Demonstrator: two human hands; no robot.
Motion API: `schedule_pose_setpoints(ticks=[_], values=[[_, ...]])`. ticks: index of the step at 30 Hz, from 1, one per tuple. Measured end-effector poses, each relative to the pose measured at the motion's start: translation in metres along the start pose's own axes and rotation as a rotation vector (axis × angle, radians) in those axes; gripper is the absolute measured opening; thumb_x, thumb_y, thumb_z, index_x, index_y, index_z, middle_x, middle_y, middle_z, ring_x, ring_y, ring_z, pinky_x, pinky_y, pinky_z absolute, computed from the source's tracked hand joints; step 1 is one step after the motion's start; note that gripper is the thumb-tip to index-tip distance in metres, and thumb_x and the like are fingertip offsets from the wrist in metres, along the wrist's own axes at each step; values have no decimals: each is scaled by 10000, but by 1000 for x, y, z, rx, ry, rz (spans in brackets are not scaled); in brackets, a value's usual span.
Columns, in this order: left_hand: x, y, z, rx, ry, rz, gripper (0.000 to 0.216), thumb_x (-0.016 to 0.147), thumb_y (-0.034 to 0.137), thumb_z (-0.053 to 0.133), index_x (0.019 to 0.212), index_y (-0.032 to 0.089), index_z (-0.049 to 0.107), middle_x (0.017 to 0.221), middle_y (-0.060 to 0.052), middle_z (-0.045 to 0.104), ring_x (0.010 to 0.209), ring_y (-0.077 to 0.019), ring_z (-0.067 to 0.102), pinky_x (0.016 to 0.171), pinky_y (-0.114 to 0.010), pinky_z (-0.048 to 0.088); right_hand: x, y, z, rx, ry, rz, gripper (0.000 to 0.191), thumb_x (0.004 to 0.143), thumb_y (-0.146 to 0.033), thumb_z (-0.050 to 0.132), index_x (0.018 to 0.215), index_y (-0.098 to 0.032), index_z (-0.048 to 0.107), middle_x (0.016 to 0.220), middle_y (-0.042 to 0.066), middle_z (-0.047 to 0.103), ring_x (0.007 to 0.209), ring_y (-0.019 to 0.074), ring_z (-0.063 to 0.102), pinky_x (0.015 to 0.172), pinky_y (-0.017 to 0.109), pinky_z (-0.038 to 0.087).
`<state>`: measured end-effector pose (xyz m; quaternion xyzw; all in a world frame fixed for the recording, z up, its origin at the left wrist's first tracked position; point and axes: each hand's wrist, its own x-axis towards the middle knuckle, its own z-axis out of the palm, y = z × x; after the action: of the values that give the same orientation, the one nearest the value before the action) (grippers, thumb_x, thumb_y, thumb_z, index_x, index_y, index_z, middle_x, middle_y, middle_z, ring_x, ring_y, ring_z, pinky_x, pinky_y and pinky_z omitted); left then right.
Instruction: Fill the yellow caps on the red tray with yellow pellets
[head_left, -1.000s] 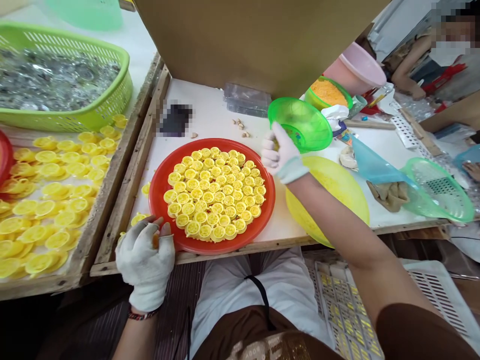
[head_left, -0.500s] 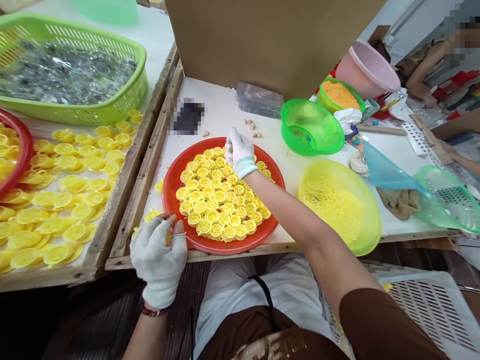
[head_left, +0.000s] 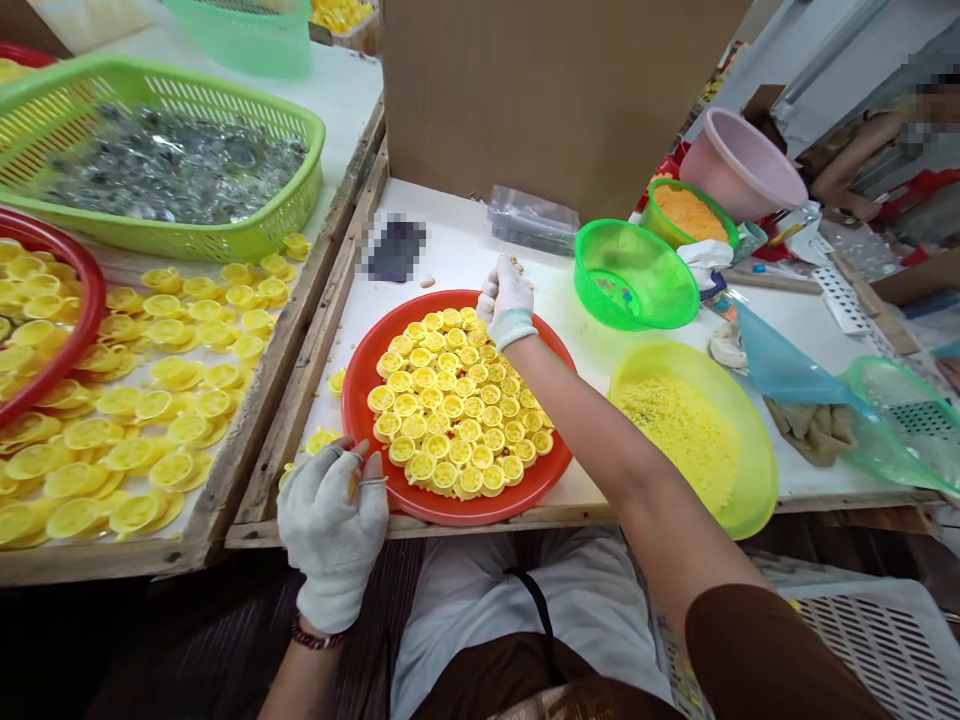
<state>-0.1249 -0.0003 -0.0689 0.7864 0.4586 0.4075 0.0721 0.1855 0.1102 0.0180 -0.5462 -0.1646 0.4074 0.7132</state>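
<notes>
A red round tray point(head_left: 457, 512) at the table's front edge holds many small round yellow plastic pieces point(head_left: 450, 405), packed face up. My right hand point(head_left: 508, 298), in a white glove, is over the tray's far rim, beside a few small beige bits point(head_left: 516, 265). Its fingers are closed; whatever may be in them is hidden. My left hand point(head_left: 334, 520), in a white glove with some bare fingertips, hangs at the tray's front left rim. The fingers curl together in a pinch, and I cannot make out what they hold.
Left, beyond a wooden ledge, are loose yellow pieces point(head_left: 120, 430), a red basin point(head_left: 94, 320) and a green basket point(head_left: 315, 190) of clear parts. Right are a green bowl point(head_left: 637, 290), a yellow basin point(head_left: 757, 470) and a blue sheet point(head_left: 787, 360). Cardboard point(head_left: 555, 90) stands behind.
My right hand has shifted slightly away and to the right, closer to the beige bits. My left hand keeps its curled pose near the rim. The camera view has shifted slightly.
</notes>
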Motion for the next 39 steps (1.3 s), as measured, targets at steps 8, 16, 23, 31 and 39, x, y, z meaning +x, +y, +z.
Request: schedule_pose_setpoints(ticks=[8,16,23,31,39], values=[[0,0,-1,-16,-1,-17,165,986,340,700,1052,201,759,1127,-138,796,1051,-307,742,993,-476,555,0,-7,30,37,-12,-38,621,911,-783,696,793,-254,394,602,-108,324,465,60,195,406,204,161],[0,2,-1,-20,20,13,139,975,302,715,1049,193,757,1117,-139,802,1032,-304,741,966,-464,551,-17,-19,40,84,-75,15,584,990,-753,621,788,-251,402,586,-100,327,459,63,172,411,220,119],[1,5,-1,-13,-42,-83,223,1004,393,658,1045,198,759,1144,-137,807,1089,-313,743,1037,-484,529,-71,-41,-16,127,-16,22,672,1009,-779,570,745,-264,227,559,-106,107,460,97,79,430,273,107],[2,5,0,-30,-60,-83,231,1005,412,660,1048,210,764,1156,-147,802,1114,-337,746,1019,-517,541,-125,-42,-108,87,155,-69,615,1015,-755,583,715,-263,365,492,-119,137,419,97,66,432,278,97],[4,6,-1,-20,-89,-108,234,1013,412,648,1049,207,756,1196,-169,781,1142,-359,731,1025,-566,537,-148,-36,-110,104,153,-15,547,982,-761,650,790,-262,534,516,-121,166,407,86,97,419,264,123]])
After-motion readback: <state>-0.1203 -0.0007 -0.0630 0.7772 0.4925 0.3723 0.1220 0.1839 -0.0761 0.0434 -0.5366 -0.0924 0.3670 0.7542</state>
